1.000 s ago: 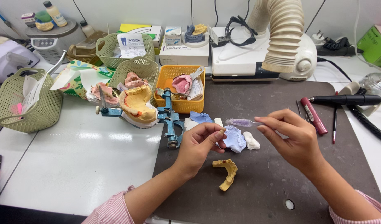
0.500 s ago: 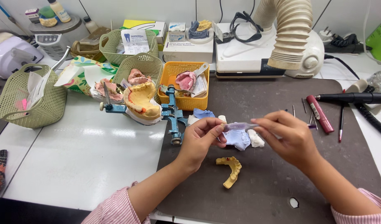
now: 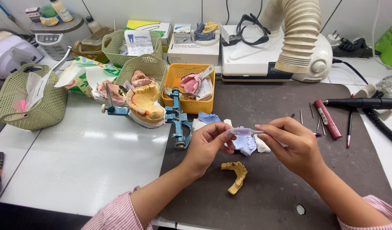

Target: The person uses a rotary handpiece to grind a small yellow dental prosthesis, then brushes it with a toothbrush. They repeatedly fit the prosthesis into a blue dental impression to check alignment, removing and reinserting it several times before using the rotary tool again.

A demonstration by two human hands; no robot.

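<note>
A small, thin, pale lilac piece of translucent plastic (image 3: 243, 131) is pinched between both hands above the middle of the dark grey mat (image 3: 289, 187). The left hand (image 3: 207, 147) grips its left end with thumb and fingertips curled in; the right hand (image 3: 295, 145) grasps the right end between thumb and forefinger, the other fingers folded under.

Directly beneath the piece, on the mat, lies a pale blue, lumpy dental cast (image 3: 245, 145), with a small white chunk (image 3: 261, 145) touching its right side. Nearer the mat's front edge rests a yellow, horseshoe-shaped stone jaw model (image 3: 236, 174) with rough tooth ridges. Just left of the left hand, at the mat's left edge, stands a blue metal articulator (image 3: 178, 121) carrying a yellow and white plaster cast (image 3: 145, 104).

Behind it, along the mat's rear left corner, sits an orange perforated plastic basket (image 3: 185, 104) holding a pink wax-like model. On the white table (image 3: 76, 162) to the left are 3 green woven-look plastic baskets, the nearest to the table's left edge (image 3: 38, 106) stuffed with paper.

Toward the mat's right edge lie several thin metal burs (image 3: 312, 110), a dark red pen-shaped tool (image 3: 328, 119) and a black handpiece (image 3: 360, 102). Above the mat's rear edge hangs a cream, ribbed suction hose (image 3: 299, 34).
</note>
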